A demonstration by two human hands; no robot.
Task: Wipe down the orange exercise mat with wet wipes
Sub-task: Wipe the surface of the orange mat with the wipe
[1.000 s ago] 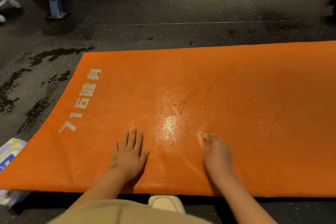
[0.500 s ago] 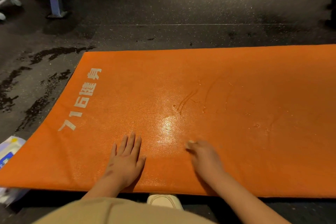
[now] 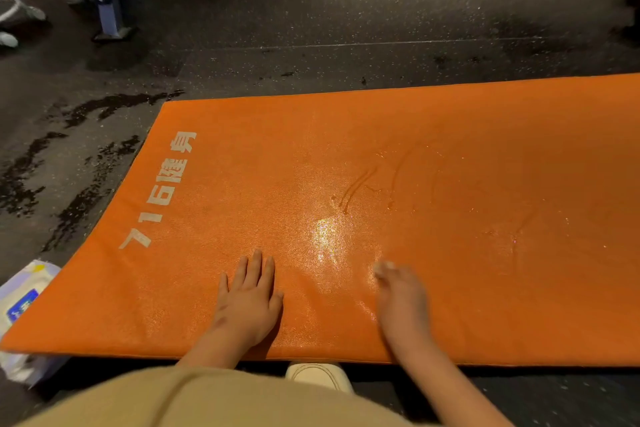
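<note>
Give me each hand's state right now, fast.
Left hand: open, flat on the orange exercise mat.
Right hand: motion-blurred, white scrap at its front; grip cannot be told.

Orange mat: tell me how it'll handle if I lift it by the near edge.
The orange mat would probably sag, not stay rigid: it looks thin and lies flat on the floor. Its wet sheen suggests a slippery grip. The left hand rests flat on it, perhaps because it slides easily.

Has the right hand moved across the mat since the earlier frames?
Yes. The right hand swept left to below the curved streaks, then partway back right.
</note>
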